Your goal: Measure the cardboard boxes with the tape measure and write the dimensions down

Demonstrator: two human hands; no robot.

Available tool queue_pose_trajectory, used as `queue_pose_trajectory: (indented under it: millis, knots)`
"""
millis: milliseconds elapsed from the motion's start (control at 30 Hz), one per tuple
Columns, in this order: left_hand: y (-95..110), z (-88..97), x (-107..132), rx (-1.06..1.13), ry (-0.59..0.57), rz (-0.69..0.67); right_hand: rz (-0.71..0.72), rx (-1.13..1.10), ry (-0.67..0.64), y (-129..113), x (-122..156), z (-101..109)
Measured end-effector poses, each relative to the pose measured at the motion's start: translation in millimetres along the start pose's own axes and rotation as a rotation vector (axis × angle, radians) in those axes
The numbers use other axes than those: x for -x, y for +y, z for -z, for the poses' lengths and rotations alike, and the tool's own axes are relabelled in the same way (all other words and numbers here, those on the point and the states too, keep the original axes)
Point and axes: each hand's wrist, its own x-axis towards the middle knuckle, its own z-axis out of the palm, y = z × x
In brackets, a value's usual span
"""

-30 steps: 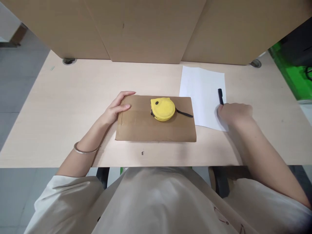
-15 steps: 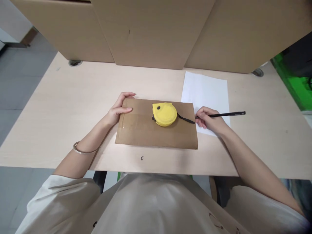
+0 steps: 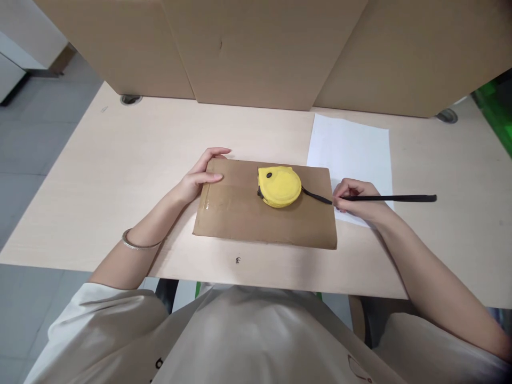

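My left hand (image 3: 204,173) grips the left end of a flat cardboard box (image 3: 236,210), thumb on top and fingers around the far corner. On the box lies a yellow tape measure (image 3: 280,186) with a black wrist strap (image 3: 317,196) that runs to the right edge. My right hand (image 3: 358,200) is closed around a black pen (image 3: 400,198), just right of the box and over a white sheet of paper (image 3: 350,149). The pen's tip is hidden by my fingers, so I cannot tell whether it touches anything.
Tall cardboard panels (image 3: 264,53) stand along the back of the light wooden table (image 3: 160,138). Round cable holes (image 3: 130,100) sit near the back corners. A small dark mark (image 3: 238,260) shows near the front edge.
The whole view has shifted slightly, so things appear farther right. My right hand has tilted the pen, which now lies closer to level. My left hand keeps its grip on the box.
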Motion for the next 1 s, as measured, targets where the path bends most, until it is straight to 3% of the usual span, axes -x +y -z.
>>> queue_pose_trajectory:
  millis: [600,800,1000]
  knots:
    - [2.9,-2.6,0.6,-0.056,-0.025,-0.023,0.076,0.006,0.032,8.3,-1.0,1.6]
    - [3.7,-2.8,0.1,-0.053,-0.014,-0.014,0.046,-0.176,0.069,13.0,-2.3,-0.3]
    - [4.0,-3.2,0.4,-0.05,-0.027,-0.017,0.034,-0.09,0.045,5.0,1.4,-4.6]
